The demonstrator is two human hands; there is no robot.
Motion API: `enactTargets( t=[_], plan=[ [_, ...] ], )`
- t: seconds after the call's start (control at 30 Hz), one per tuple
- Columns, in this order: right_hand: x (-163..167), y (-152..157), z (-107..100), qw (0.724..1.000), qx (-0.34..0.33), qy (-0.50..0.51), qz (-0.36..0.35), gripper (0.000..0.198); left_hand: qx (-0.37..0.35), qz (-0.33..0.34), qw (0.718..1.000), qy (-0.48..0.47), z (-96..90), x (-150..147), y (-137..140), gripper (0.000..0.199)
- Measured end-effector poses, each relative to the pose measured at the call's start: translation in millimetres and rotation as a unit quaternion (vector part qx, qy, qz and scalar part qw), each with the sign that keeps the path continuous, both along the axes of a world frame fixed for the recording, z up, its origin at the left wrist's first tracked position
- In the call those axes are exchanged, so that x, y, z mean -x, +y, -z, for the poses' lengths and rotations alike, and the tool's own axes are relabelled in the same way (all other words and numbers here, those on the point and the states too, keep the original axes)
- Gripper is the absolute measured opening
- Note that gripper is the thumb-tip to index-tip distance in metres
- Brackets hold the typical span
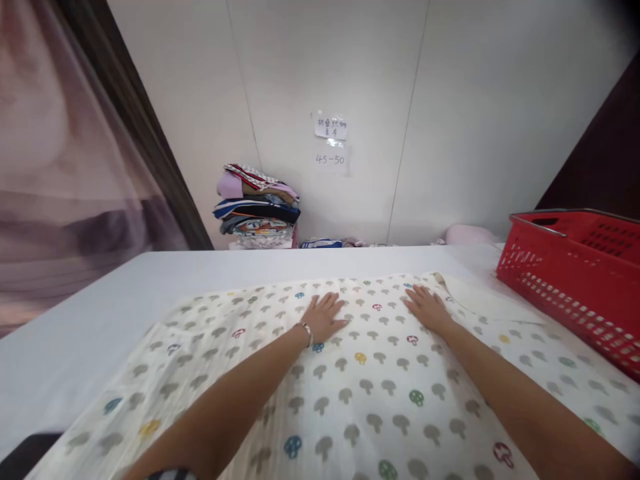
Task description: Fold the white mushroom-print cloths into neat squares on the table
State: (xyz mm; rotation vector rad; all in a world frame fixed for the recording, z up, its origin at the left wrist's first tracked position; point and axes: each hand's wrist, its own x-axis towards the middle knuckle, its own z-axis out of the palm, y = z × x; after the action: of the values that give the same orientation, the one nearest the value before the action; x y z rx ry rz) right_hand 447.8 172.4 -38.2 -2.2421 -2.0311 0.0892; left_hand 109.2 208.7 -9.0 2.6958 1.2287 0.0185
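Observation:
A white cloth (pixel 350 400) printed with grey and coloured mushrooms lies spread across the table. My left hand (pixel 323 319) rests flat on it near the middle of its far part, fingers spread, a bracelet on the wrist. To the right, my right hand (pixel 427 308) also presses flat on the cloth with its fingers apart, close to the far right edge. Neither hand grips anything. On the right, a corner of the cloth is turned, and part of the fabric runs on toward the basket. My forearms cover some of the near cloth.
A red plastic basket (pixel 575 267) with a metal handle stands on the right of the white table (pixel 100 320). Behind the far edge is a stack of folded clothes (pixel 260 210). A dark object (pixel 30 453) lies at the near left. A curtain (pixel 75 147) hangs left.

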Motion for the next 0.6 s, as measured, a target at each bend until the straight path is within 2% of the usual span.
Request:
enactTargets(
  t=[0.1,0.17,0.23,0.33,0.4,0.47,0.53,0.6],
  plan=[
    [2,-7,-4,1.0,0.005,0.014,0.013,0.051,0.027,-0.019,0.999,0.019,-14.9,-1,-9,0.063],
    [1,-22,-7,0.999,-0.006,0.021,0.024,0.052,0.022,-0.004,1.0,0.015,-22.3,4,-26,0.064],
    [-7,-50,-8,0.999,-0.015,0.019,0.026,0.052,-0.008,0.036,0.999,0.001,-21.9,18,-52,0.063],
    [-35,-110,-4,0.999,-0.018,-0.005,0.036,0.052,-0.059,0.105,0.993,-0.007,-8.3,53,-95,0.058],
    [-62,-153,-1,0.996,-0.02,-0.029,0.079,0.051,-0.116,0.134,0.984,-0.029,2.5,76,-112,0.055],
    [-90,-195,0,0.988,-0.019,-0.043,0.148,0.05,-0.162,0.127,0.977,-0.046,9.8,91,-120,0.056],
    [-117,-232,0,0.972,-0.017,-0.042,0.229,0.049,-0.192,0.112,0.973,-0.057,13.2,98,-125,0.056],
    [-139,-263,-2,0.956,-0.029,-0.035,0.29,0.046,-0.206,0.123,0.969,-0.064,16.3,100,-135,0.058]
  ],
)
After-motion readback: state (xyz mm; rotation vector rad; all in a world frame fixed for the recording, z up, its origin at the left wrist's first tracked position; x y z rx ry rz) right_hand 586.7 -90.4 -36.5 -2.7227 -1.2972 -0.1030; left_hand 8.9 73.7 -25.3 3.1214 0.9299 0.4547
